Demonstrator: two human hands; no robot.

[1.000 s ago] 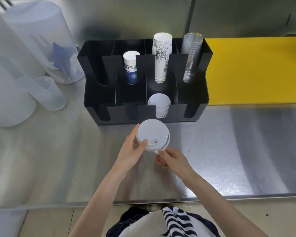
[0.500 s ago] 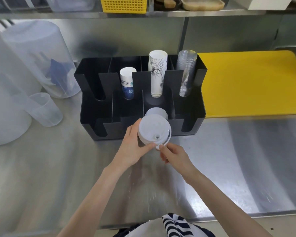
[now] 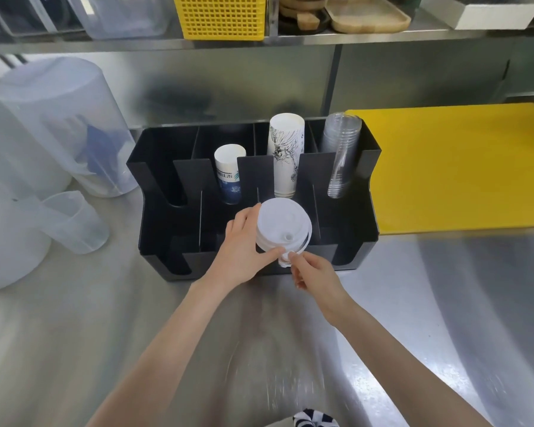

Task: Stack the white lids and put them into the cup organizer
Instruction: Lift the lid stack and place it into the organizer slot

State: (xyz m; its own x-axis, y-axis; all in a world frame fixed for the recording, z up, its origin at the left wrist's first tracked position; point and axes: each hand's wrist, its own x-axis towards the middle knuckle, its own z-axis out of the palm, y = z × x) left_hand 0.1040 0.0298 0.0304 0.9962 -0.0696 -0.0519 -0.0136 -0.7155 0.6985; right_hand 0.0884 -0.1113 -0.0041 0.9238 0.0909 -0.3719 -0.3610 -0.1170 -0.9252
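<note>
Lids (image 3: 282, 224), white, stacked, held over front-middle slot of organizer (image 3: 154, 229); top lid faces camera w/ a small sip hole, lower lids blurred at stack's near edge so count unclear. Left hand (image 3: 244, 245) wraps stack from left side, thumb across near edge, fingers curled behind. Right hand (image 3: 313, 274) pinches stack's near-bottom rim w/ thumb + forefinger, other fingers tucked in. Both hands closed on lids, forearms reach in from bottom of view. Organizer is black, divided into slots, sits on steel counter (image 3: 444, 303). Back row: short paper cups (image 3: 228, 174) w/ blue print in 2nd slot from left, tall printed paper cups (image 3: 285, 155) in 3rd, clear plastic cups (image 3: 341, 152) in rightmost; leftmost back slot looks dark, contents can't tell. Yellow board (image 3: 463, 167) lies just right of organizer, touching or nearly. Left of organizer: translucent jugs (image 3: 59, 124), small measuring cup (image 3: 74, 223) near them. Shelf (image 3: 290, 41) above carries yellow basket (image 3: 219, 15), wooden trays (image 3: 364, 12), clear tubs, white box. Striped cloth (image 3: 315, 419) at bottom edge.
</note>
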